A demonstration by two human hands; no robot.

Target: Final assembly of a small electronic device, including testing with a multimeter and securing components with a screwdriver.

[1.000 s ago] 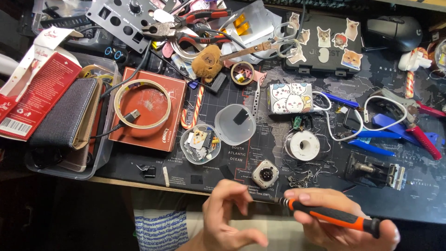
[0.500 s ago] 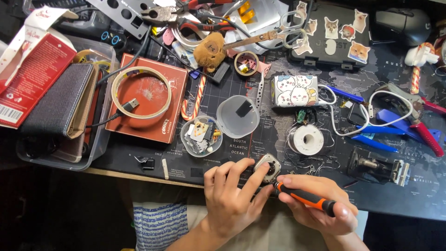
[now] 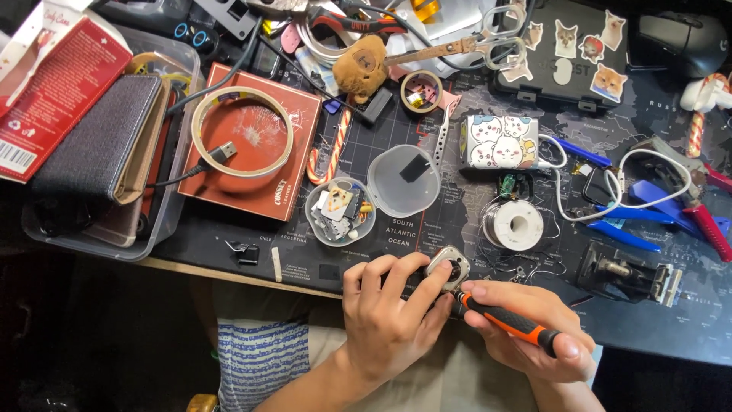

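Note:
My left hand [image 3: 389, 317] grips a small square metal part [image 3: 448, 266] at the near edge of the dark desk mat [image 3: 427, 221], fingers wrapped over its left side. My right hand [image 3: 534, 336] holds an orange-and-black screwdriver [image 3: 507, 322], its tip pressed against the metal part. A round clear container of small parts [image 3: 340, 211] sits just beyond my left hand, with its clear lid [image 3: 403, 181] lying beside it. A spool of solder wire [image 3: 513, 224] stands past the screwdriver tip.
A red box with a tape roll [image 3: 242, 142] on it lies at the left, beside a plastic bin [image 3: 99, 164]. Blue and red pliers [image 3: 671, 210], a small black vise [image 3: 629, 273], scissors [image 3: 457, 49] and a stickered black case [image 3: 568, 49] crowd the right and back.
Both hands moved forward onto the mat's near edge. My left hand closed on the square metal part and the screwdriver tip came up against it.

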